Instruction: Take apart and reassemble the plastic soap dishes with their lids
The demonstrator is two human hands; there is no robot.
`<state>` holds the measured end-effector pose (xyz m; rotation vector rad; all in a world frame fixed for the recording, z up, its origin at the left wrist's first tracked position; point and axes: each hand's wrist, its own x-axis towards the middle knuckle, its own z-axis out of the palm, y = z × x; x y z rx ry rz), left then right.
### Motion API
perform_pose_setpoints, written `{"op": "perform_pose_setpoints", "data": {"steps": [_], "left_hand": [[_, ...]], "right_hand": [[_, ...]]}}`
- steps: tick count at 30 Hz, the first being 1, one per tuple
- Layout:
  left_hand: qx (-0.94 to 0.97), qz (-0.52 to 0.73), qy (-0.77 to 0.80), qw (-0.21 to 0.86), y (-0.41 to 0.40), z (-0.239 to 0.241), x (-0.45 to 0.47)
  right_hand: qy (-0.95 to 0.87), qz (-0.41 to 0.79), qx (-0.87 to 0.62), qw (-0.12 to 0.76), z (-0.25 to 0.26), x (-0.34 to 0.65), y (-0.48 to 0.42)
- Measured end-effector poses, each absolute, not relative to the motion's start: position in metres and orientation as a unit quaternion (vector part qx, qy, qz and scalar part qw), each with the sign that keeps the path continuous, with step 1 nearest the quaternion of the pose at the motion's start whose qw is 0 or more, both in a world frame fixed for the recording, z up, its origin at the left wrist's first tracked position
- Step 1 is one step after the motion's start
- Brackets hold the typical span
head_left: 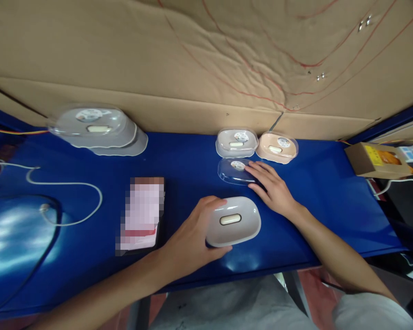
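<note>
My left hand (192, 238) grips the left edge of a grey oval soap dish (237, 224) with a pale oblong insert, which sits on the blue table (330, 201) near its front edge. My right hand (271, 185) lies flat with fingers stretched out, its fingertips resting on a clear plastic lid (232, 170) just behind the dish. Behind that lid stand a grey lidded dish (236, 142) and a peach lidded dish (277, 147), side by side against the cardboard wall.
A stack of grey dishes with clear lids (96, 130) sits at the back left. A phone (141, 215) lies left of my left hand, with a white cable (72, 188) further left. An open cardboard box (378, 160) stands at the right edge.
</note>
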<state>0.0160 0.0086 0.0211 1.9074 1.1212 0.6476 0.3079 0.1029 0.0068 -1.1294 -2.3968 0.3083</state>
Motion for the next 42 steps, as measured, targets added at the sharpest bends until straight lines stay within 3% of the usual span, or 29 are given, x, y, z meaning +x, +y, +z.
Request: {"op": "perform_pose_setpoints", "data": {"steps": [5,8,16,33,42], "left_hand": [[0.68,0.267,0.479,0.486,0.017,0.02,0.013],[0.618,0.297,0.491,0.538,0.022,0.024,0.012],[0.636,0.297,0.497,0.511,0.022,0.016,0.012],[0.609,0.38,0.486,0.499,0.026,0.007,0.013],[0.565,0.376,0.468,0.566,0.024,0.014,0.015]], "right_hand": [[-0.829,0.18,-0.382,0.365,0.015,0.303,0.086],[-0.845,0.168,-0.322,0.392,0.015,0.299,0.076],[-0.888,0.202,-0.254,0.325,0.017,0.289,0.07],[-0.849,0.335,-0.24,0.33,0.025,0.283,0.058],[-0.838,0.37,-0.213,0.34,0.026,0.286,0.057]]}}
